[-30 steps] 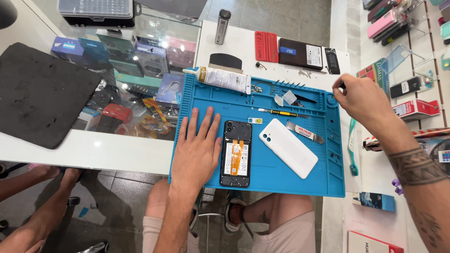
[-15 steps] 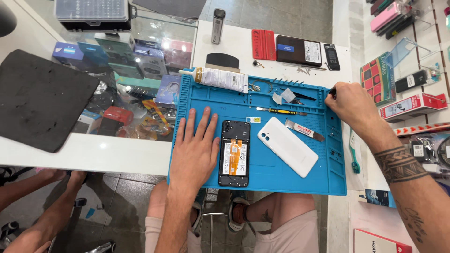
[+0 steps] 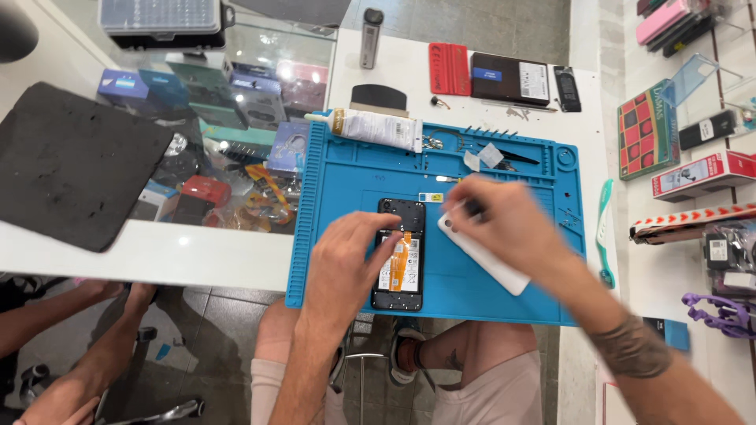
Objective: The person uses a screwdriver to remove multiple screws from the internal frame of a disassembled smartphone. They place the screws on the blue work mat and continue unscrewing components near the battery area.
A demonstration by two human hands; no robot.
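Observation:
An opened black phone [image 3: 399,260], with its battery and an orange flex cable showing, lies on the blue repair mat [image 3: 331,197]. My left hand [image 3: 346,260] rests on the mat and curls over the phone's left edge, steadying it. My right hand [image 3: 504,228] is blurred, just right of the phone's top. Its fingers pinch a thin dark tool [image 3: 472,207]. Under that hand lies the white back cover [image 3: 500,271], partly hidden.
A white glue tube [image 3: 378,127] and small parts lie in the mat's top tray. A black foam pad [image 3: 71,165] sits far left, and a green-handled tool [image 3: 603,228] lies right of the mat. Boxes fill the right shelf. Another person's arms [image 3: 79,346] are at lower left.
My right hand came from the mat's upper right corner down to the phone with the tool. My left hand went from lying flat beside the phone to curling onto it.

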